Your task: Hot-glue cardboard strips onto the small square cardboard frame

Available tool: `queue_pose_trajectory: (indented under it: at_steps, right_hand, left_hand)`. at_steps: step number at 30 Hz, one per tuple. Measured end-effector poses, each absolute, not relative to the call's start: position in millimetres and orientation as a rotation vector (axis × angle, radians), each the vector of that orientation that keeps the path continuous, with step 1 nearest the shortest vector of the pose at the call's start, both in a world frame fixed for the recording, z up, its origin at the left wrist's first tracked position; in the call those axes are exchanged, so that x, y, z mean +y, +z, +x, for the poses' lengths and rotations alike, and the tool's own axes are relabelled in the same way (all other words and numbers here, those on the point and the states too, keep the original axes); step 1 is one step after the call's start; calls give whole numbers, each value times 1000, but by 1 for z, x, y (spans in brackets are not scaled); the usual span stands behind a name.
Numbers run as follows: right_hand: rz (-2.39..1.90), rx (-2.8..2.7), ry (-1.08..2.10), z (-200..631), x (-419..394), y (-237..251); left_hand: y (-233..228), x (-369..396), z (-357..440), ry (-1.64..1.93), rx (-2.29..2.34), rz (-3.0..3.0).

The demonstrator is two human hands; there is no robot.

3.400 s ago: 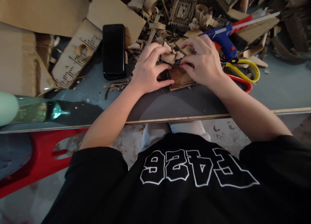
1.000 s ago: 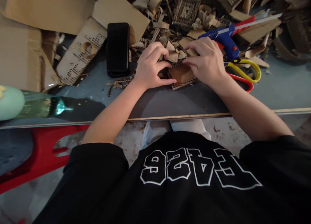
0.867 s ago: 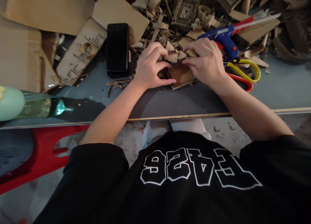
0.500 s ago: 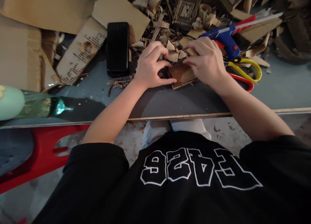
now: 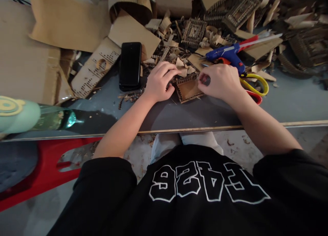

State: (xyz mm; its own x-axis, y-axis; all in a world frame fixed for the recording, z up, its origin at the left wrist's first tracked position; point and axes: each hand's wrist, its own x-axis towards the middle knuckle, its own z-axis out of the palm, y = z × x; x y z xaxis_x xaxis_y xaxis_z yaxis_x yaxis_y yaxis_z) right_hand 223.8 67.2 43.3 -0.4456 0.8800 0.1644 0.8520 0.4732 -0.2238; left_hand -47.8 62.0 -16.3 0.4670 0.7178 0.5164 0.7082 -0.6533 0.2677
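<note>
Left hand (image 5: 160, 82) curls on the cardboard piece (image 5: 188, 89) – right hand (image 5: 220, 83), beside it, pinches something small and dark.

A grey table (image 5: 294, 102) with a pale wooden front edge spans the scene. Below it lies a dusty concrete floor (image 5: 238, 143) (littered with scraps), a red chair (image 5: 43, 171) at near left.

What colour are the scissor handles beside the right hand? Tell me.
Yellow and red scissor handles, seen in the head view.
</note>
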Motion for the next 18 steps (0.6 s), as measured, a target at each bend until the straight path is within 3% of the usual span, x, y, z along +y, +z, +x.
queue_pose_trajectory:
  at_steps: [18]
  right_hand:
    - [-1112, -2559, 300, 210, 73, 36]
  left_hand:
    - [-20, 64, -45, 858, 1247, 2648]
